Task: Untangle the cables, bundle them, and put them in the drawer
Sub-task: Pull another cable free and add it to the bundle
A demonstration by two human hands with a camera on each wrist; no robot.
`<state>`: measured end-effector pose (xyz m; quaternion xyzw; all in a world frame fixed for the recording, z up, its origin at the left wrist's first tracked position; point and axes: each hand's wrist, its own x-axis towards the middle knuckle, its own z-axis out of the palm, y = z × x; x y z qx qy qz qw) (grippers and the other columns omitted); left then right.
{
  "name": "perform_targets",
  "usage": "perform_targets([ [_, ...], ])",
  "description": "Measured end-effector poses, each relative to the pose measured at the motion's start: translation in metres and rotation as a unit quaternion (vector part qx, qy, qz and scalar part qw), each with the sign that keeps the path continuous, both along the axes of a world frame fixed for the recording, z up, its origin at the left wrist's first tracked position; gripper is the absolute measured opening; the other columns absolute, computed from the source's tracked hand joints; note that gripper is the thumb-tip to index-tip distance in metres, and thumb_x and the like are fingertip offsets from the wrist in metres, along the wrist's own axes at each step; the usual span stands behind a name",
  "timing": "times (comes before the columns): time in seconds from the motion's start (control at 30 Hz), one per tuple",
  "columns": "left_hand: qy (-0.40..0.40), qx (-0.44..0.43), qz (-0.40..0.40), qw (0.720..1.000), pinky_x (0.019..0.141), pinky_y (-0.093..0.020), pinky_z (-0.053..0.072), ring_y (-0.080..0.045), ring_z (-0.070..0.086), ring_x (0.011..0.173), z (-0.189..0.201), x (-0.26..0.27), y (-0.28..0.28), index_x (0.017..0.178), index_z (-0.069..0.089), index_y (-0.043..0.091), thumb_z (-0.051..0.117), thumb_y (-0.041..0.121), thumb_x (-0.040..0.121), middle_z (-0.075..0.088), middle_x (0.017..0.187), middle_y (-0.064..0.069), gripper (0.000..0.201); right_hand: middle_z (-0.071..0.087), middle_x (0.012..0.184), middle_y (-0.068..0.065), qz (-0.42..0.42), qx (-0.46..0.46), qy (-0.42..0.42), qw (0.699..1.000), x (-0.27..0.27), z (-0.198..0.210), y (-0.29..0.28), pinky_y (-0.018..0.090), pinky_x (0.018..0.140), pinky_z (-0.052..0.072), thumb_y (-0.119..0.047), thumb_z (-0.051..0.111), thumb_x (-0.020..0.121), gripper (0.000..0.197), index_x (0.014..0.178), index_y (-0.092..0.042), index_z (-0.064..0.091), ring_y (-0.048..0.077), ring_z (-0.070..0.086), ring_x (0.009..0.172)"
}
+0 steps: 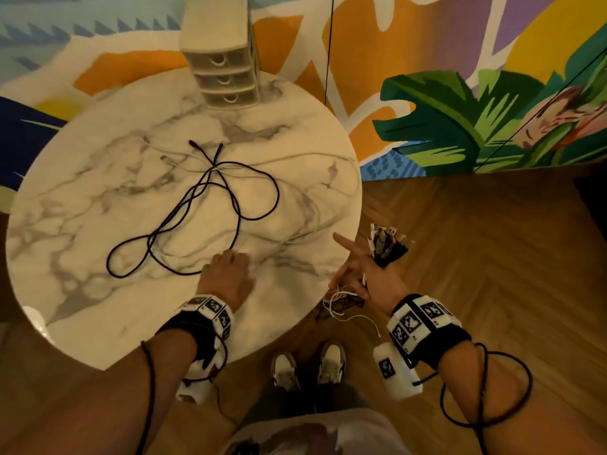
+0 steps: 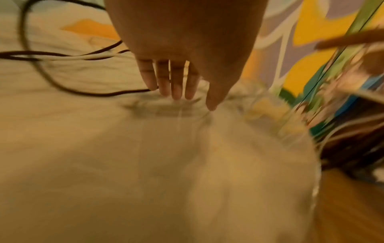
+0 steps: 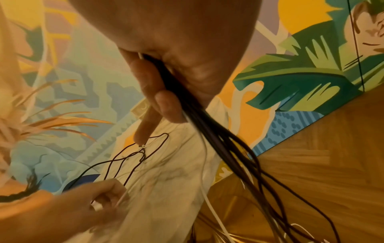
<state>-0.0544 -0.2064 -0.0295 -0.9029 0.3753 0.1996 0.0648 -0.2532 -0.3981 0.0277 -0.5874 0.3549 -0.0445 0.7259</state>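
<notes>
A long black cable (image 1: 197,205) lies looped on the round marble table (image 1: 82,208), crossed by thin white cables (image 1: 295,157). My left hand (image 1: 230,256) reaches down onto the table beside the near loop. In the left wrist view its fingers (image 2: 176,85) are straight, their tips on the marble next to the black cable (image 2: 51,82). My right hand (image 1: 361,270) hangs off the table's right edge and grips a cable bundle (image 1: 387,246), plugs sticking up, index finger pointing out. In the right wrist view the bundle (image 3: 207,128) trails down from the right hand (image 3: 166,98).
A small cream three-drawer unit (image 1: 223,77) stands at the table's far edge, all drawers closed. Loose cable ends (image 1: 341,307) dangle under my right hand above the wooden floor (image 1: 476,257). My shoes (image 1: 308,366) are by the table's near edge. A painted wall stands behind.
</notes>
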Motion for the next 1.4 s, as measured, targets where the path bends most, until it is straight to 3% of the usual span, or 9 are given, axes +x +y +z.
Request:
perform_targets([
  [0.1, 0.018, -0.071, -0.024, 0.997, 0.087, -0.039, 0.043, -0.031, 0.055, 0.105, 0.003, -0.01, 0.009, 0.115, 0.06, 0.015, 0.022, 0.045, 0.088, 0.062, 0.114, -0.01, 0.055, 0.052, 0.056, 0.014, 0.001, -0.01, 0.03, 0.999, 0.003, -0.008, 0.009, 0.019, 0.04, 0.026, -0.022, 0.028, 0.104, 0.043, 0.112, -0.004, 0.066, 0.008, 0.036, 0.033],
  [0.23, 0.054, -0.134, -0.052, 0.988, 0.077, -0.034, 0.045, -0.028, 0.061, 0.099, 0.042, -0.042, -0.016, 0.12, 0.052, 0.022, 0.033, 0.041, 0.099, 0.065, 0.11, -0.006, 0.034, 0.047, 0.046, 0.002, -0.013, 0.015, 0.07, 0.997, 0.018, -0.007, 0.032, 0.017, 0.037, 0.028, -0.039, 0.036, 0.1, 0.055, 0.089, 0.003, 0.069, 0.009, 0.037, 0.035],
  [0.33, 0.014, -0.128, -0.169, 0.977, 0.068, -0.034, 0.044, -0.024, 0.062, 0.091, 0.071, -0.072, -0.034, 0.116, 0.05, 0.023, 0.03, 0.047, 0.098, 0.065, 0.103, -0.003, 0.036, 0.047, 0.043, -0.002, -0.042, 0.06, 0.065, 0.995, 0.039, 0.002, 0.046, 0.016, 0.032, 0.028, -0.027, 0.044, 0.099, 0.038, 0.07, -0.007, 0.058, 0.005, 0.039, 0.029],
  [0.47, 0.106, -0.21, -0.095, 0.967, 0.062, -0.03, 0.04, -0.015, 0.059, 0.076, 0.099, -0.065, -0.02, 0.121, 0.053, 0.026, 0.038, 0.042, 0.098, 0.065, 0.086, 0.002, 0.032, 0.038, 0.037, -0.004, -0.06, 0.052, 0.056, 0.995, 0.063, 0.004, 0.052, 0.019, 0.036, 0.02, -0.026, 0.046, 0.097, 0.037, 0.062, -0.012, 0.051, 0.009, 0.028, 0.03],
  [0.6, 0.344, -0.353, 0.097, 0.865, 0.061, -0.025, 0.049, -0.01, 0.057, 0.061, 0.115, -0.039, 0.011, 0.105, 0.06, 0.019, 0.048, 0.016, 0.096, 0.063, 0.068, -0.003, 0.015, 0.032, 0.038, -0.001, -0.034, 0.031, 0.018, 0.999, 0.07, 0.009, 0.05, 0.022, 0.041, 0.018, -0.027, 0.039, 0.099, 0.044, 0.062, -0.009, 0.054, 0.012, 0.023, 0.034],
  [0.8, 0.477, -0.488, 0.25, 0.687, 0.063, -0.03, 0.052, -0.022, 0.058, 0.066, 0.133, -0.017, 0.025, 0.096, 0.06, 0.004, 0.046, -0.002, 0.093, 0.065, 0.079, -0.016, 0.015, 0.037, 0.042, -0.003, -0.007, 0.044, -0.006, 0.999, 0.075, 0.017, 0.058, 0.02, 0.038, 0.02, -0.029, 0.041, 0.1, 0.042, 0.066, -0.01, 0.058, 0.009, 0.026, 0.035],
  [1.07, 0.388, -0.314, 0.134, 0.856, 0.076, -0.019, 0.047, -0.009, 0.063, 0.088, 0.124, 0.008, 0.024, 0.084, 0.072, 0.015, 0.041, -0.011, 0.083, 0.072, 0.088, 0.002, 0.041, 0.04, 0.044, -0.002, 0.051, -0.077, 0.022, 0.995, 0.069, 0.033, 0.069, 0.02, 0.042, 0.027, -0.024, 0.038, 0.101, 0.042, 0.066, -0.011, 0.058, 0.008, 0.031, 0.037],
  [1.23, 0.418, -0.291, 0.095, 0.856, 0.086, -0.026, 0.044, -0.013, 0.059, 0.092, 0.125, -0.007, -0.018, 0.1, 0.067, 0.012, 0.046, 0.022, 0.097, 0.067, 0.099, -0.004, 0.023, 0.047, 0.053, 0.002, 0.171, -0.072, -0.006, 0.983, 0.072, 0.036, 0.107, 0.023, 0.045, 0.028, -0.019, 0.048, 0.098, 0.032, 0.069, -0.016, 0.061, 0.005, 0.035, 0.04],
  [1.4, 0.445, -0.389, 0.137, 0.795, 0.049, -0.02, 0.038, -0.011, 0.039, 0.046, 0.143, -0.006, -0.019, 0.09, 0.064, 0.002, 0.045, 0.016, 0.098, 0.042, 0.048, 0.001, 0.025, 0.037, 0.047, -0.005, 0.077, 0.073, -0.055, 0.993, 0.054, 0.022, 0.099, 0.021, 0.042, 0.023, -0.03, 0.039, 0.1, 0.041, 0.103, -0.001, 0.067, 0.008, 0.029, 0.04],
])
